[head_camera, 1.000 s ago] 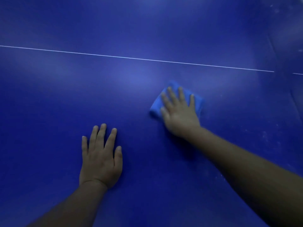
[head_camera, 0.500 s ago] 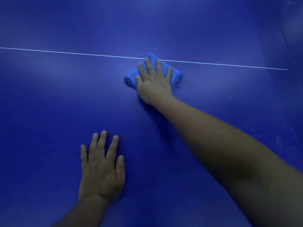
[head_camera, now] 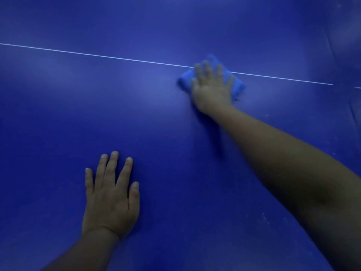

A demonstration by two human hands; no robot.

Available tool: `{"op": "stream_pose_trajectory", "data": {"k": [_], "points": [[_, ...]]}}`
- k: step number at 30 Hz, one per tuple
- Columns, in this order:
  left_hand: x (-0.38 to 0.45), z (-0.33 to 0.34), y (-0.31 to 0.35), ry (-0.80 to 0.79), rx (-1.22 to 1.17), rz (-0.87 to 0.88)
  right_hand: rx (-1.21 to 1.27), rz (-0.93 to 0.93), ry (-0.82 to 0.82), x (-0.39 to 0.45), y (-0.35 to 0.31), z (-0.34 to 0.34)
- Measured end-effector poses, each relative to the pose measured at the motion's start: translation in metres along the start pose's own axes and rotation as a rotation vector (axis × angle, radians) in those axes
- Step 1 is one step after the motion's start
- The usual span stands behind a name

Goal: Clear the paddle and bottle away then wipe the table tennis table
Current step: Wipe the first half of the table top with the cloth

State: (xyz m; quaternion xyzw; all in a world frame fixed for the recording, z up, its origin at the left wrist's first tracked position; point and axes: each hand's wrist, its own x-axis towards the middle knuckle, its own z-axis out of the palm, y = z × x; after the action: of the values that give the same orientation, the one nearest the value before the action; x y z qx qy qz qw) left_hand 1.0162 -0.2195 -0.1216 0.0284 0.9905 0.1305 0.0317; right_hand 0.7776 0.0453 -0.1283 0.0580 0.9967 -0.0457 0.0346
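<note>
The dark blue table tennis table fills the view, with a thin white line running across it. A folded light blue cloth lies on the line at upper right. My right hand presses flat on the cloth with straight fingers, blurred by motion. My left hand rests flat on the table near me, fingers spread. No paddle or bottle is in view.
A seam or edge of the table runs down the far right side. Faint pale specks mark the surface at lower right.
My right hand slid the cloth away from me up to the white line, then a little to the right along it. My left hand stayed planted.
</note>
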Motion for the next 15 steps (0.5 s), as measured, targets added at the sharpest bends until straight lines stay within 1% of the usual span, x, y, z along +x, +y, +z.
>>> {"op": "stream_pose_trajectory", "data": {"k": [1,3,4,5,6,7,9,10,11,13,14,15], "points": [[0.000,0.000,0.000,0.003,-0.002,0.000,0.012,0.179,0.039,0.006,0.031,-0.006],[0.000,0.000,0.001,0.002,-0.010,-0.006,0.122,0.560,0.060,0.008,0.085,-0.018],[0.000,0.000,0.001,-0.001,-0.010,-0.005,0.152,0.653,0.055,0.001,0.092,-0.020],[0.000,0.000,0.000,-0.002,-0.009,-0.003,0.132,0.641,0.059,-0.009,0.082,-0.017],[0.000,-0.001,0.001,0.001,-0.011,0.000,0.112,0.527,0.074,-0.019,0.061,-0.010],[0.000,-0.001,0.001,0.006,-0.016,0.001,0.096,0.344,0.072,-0.032,0.036,-0.001],[0.000,-0.001,0.001,0.013,-0.020,0.002,0.052,-0.032,-0.027,-0.053,-0.001,0.010],[0.001,-0.001,0.001,0.015,-0.020,0.003,0.021,-0.136,-0.067,-0.053,-0.001,0.009],[0.001,-0.001,0.001,0.014,-0.021,0.004,0.004,-0.151,-0.075,-0.044,0.013,0.002],[0.001,-0.002,0.002,0.006,-0.022,-0.005,-0.003,0.025,-0.034,-0.016,0.061,-0.013],[0.001,-0.002,0.002,0.000,-0.022,-0.009,0.023,0.130,-0.032,-0.007,0.087,-0.020],[0.001,-0.002,0.003,-0.009,-0.023,-0.012,0.060,0.195,-0.039,-0.006,0.105,-0.025]]}}
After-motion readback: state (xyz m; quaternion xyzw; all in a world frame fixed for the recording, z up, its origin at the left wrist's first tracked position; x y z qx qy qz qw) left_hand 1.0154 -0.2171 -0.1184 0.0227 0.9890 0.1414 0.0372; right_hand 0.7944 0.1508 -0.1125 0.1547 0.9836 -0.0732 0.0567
